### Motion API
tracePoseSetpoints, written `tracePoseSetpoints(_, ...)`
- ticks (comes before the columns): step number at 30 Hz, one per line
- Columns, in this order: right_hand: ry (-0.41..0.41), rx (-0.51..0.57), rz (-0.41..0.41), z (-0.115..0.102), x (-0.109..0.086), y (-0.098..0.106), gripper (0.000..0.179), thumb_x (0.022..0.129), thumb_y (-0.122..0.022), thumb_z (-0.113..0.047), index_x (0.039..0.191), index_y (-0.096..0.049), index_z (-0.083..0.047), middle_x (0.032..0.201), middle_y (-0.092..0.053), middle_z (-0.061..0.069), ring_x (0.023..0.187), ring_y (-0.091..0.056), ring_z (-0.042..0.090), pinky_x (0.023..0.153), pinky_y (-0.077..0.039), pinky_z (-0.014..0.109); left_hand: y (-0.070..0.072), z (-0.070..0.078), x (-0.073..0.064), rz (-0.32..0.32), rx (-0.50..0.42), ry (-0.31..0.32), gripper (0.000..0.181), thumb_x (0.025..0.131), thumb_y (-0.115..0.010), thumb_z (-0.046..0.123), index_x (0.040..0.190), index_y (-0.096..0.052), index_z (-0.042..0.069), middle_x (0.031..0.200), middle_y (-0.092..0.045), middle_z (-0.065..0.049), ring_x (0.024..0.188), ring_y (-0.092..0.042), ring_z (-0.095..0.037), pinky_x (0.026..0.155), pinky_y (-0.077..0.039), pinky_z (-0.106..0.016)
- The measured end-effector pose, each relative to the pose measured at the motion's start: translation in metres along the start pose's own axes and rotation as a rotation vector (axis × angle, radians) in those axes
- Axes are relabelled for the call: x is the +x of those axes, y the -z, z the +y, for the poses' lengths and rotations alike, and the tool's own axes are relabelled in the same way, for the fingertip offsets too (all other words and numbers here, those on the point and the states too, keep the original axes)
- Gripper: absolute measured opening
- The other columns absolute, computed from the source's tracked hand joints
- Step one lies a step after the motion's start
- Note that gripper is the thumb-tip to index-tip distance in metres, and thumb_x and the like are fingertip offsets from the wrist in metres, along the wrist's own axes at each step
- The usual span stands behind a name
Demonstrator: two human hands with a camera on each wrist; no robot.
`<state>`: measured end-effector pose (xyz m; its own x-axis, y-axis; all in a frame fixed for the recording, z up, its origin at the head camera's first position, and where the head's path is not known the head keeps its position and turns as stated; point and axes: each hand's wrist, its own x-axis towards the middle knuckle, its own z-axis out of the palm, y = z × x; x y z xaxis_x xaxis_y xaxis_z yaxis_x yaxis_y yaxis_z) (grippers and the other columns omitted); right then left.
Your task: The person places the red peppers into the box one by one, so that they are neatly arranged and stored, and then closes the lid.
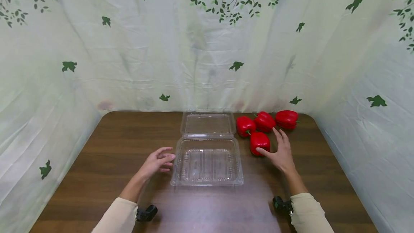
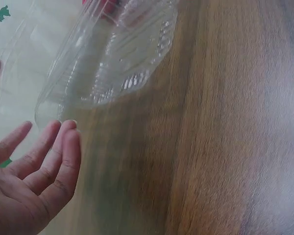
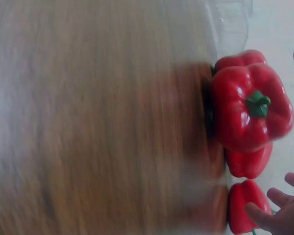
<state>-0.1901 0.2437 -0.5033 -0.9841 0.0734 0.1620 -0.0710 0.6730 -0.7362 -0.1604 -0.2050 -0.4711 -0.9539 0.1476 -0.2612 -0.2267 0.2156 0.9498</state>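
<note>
A clear plastic clamshell box [image 1: 207, 181] lies with its lid [image 1: 208, 124] folded back on the table. Beside its left edge is my left hand [image 1: 158, 161], fingers loosely bent and holding nothing; the left wrist view shows the same hand [image 2: 39, 181] near the box wall [image 2: 132, 81]. On the right, my right hand [image 1: 282, 154] spreads its thumb and fingers around the nearest red bell pepper [image 1: 260, 142]. Whether it touches that pepper I cannot tell. In the right wrist view, this pepper [image 3: 235, 125] shows its green stem, and the hand [image 3: 286, 215] is partly cut off.
Behind the nearest pepper lie a left bell pepper [image 1: 245, 126], a middle one [image 1: 265, 121] and a far right one [image 1: 286, 119]. The brown wooden table [image 1: 129, 128] meets a pale leaf-printed curtain [image 1: 145, 64] at its back and sides.
</note>
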Motion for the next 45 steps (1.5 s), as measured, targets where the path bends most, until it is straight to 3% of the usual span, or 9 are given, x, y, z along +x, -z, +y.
tracePoseSetpoints(8, 0.064, 0.065, 0.049, -0.002, 0.000, -0.012, 0.085, 0.073, -0.082, -0.034, 0.145, -0.040, -0.015, 0.153, -0.019, 0.021, 0.137, -0.020, 0.045, 0.101, -0.030, 0.070, -0.009, -0.002, -0.004, 0.013, 0.005, 0.045, 0.048, 0.093, -0.061, 0.007, 0.134, -0.043, -0.010, 0.120, -0.058, -0.030, 0.087, -0.065, -0.023, 0.078, -0.057, -0.041)
tracePoseSetpoints(15, 0.058, 0.066, 0.039, -0.005, -0.001, -0.021, 0.079, 0.074, -0.082, -0.032, 0.142, -0.045, -0.015, 0.151, -0.022, 0.020, 0.133, -0.028, 0.044, 0.100, -0.035, 0.067, -0.013, -0.002, -0.003, 0.015, -0.019, 0.078, 0.047, 0.092, -0.059, 0.004, 0.134, -0.044, -0.010, 0.102, -0.063, -0.018, 0.079, -0.061, -0.018, 0.075, -0.058, -0.040)
tracePoseSetpoints(22, 0.090, 0.089, 0.063, -0.008, 0.000, -0.026, 0.072, 0.072, -0.084, -0.028, 0.136, -0.053, -0.016, 0.147, -0.029, 0.021, 0.130, -0.033, 0.042, 0.100, -0.037, 0.063, -0.012, -0.002, -0.001, 0.003, -0.027, 0.081, 0.047, 0.092, -0.059, 0.005, 0.133, -0.044, -0.010, 0.103, -0.062, -0.017, 0.078, -0.061, -0.017, 0.073, -0.058, -0.037)
tracePoseSetpoints(33, 0.102, 0.084, 0.062, -0.009, -0.003, -0.034, 0.068, 0.074, -0.084, -0.026, 0.134, -0.055, -0.014, 0.142, -0.034, 0.022, 0.127, -0.036, 0.041, 0.098, -0.040, 0.062, -0.014, -0.005, -0.003, -0.042, -0.063, 0.081, 0.045, 0.093, -0.057, 0.004, 0.132, -0.043, -0.013, 0.105, -0.063, -0.020, 0.077, -0.063, -0.017, 0.071, -0.057, -0.032)
tracePoseSetpoints(45, 0.053, 0.057, 0.070, -0.010, -0.002, -0.039, 0.064, 0.075, -0.083, -0.026, 0.131, -0.055, -0.013, 0.140, -0.035, 0.020, 0.126, -0.038, 0.040, 0.099, -0.041, 0.060, -0.014, -0.006, -0.002, -0.038, -0.064, 0.085, 0.043, 0.093, -0.055, 0.002, 0.132, -0.044, -0.014, 0.094, -0.062, -0.011, 0.073, -0.061, -0.015, 0.066, -0.057, -0.030)
